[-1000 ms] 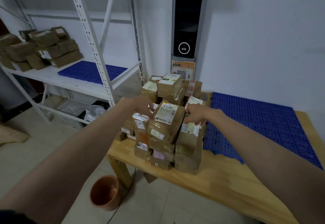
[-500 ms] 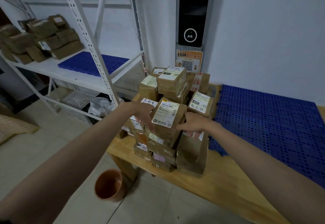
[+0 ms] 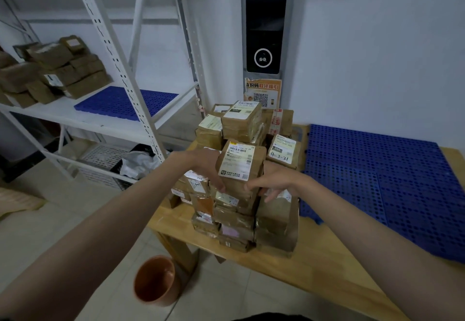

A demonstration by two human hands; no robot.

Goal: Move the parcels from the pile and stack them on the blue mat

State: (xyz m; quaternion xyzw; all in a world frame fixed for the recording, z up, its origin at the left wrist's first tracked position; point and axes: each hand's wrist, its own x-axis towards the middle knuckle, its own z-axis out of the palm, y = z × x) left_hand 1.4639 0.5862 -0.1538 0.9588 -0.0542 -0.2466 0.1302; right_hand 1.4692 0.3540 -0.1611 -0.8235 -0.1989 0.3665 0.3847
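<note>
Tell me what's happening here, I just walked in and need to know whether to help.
A person is clearing a pile of parcels on a wooden table. Both hands grip the top front parcel, the left hand on its left side and the right hand on its right. The blue mat beside the pile has no parcels on it yet, so the stacking has not begun.

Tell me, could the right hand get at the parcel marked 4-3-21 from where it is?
Probably yes. The parcel marked 4-3-21 sits on top of the pile just beyond the right hand, with nothing lying over it. That hand is now busy gripping the front parcel.
</note>
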